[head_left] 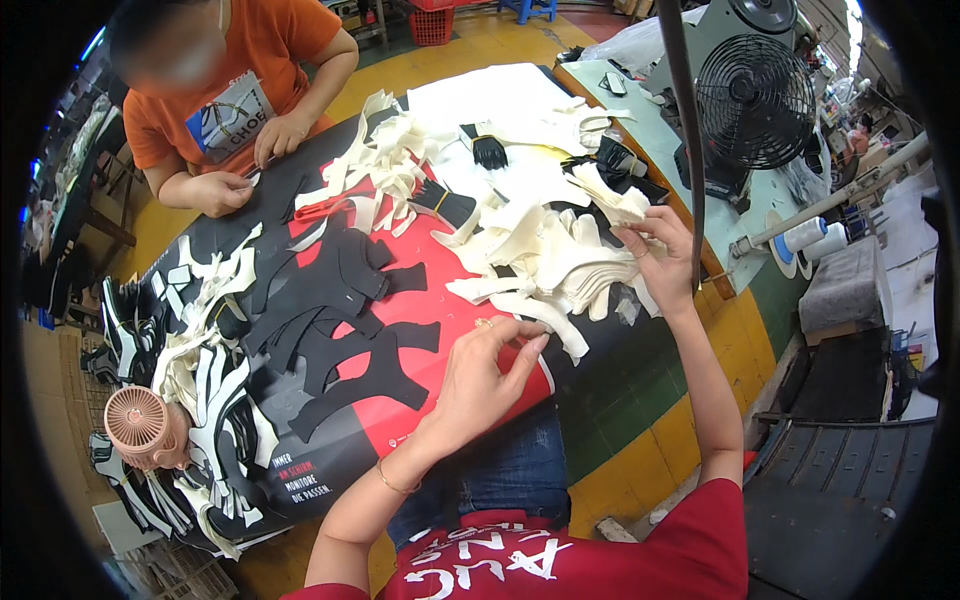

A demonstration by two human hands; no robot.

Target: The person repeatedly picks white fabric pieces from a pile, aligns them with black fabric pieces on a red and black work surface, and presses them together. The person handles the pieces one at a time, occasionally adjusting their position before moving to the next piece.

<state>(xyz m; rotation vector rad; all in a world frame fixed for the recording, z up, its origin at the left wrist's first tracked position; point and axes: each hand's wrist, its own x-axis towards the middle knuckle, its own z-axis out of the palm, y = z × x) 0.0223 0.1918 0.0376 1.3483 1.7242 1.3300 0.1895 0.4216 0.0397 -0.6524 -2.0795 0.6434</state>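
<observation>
My left hand (487,372) pinches the lower end of a cream cut fabric piece (545,316) near the table's front edge. My right hand (662,255) grips the top of a stack of cream cut pieces (560,262) lying on the table. Black cut fabric shapes (345,320) are spread over the red and black sheet (440,320) to the left of my hands.
Across the table a person in an orange shirt (240,70) handles black pieces with both hands. A small pink fan (140,425) stands at the left end among black and white strips (205,385). A black fan (755,100) and thread spools (800,240) stand on the right bench.
</observation>
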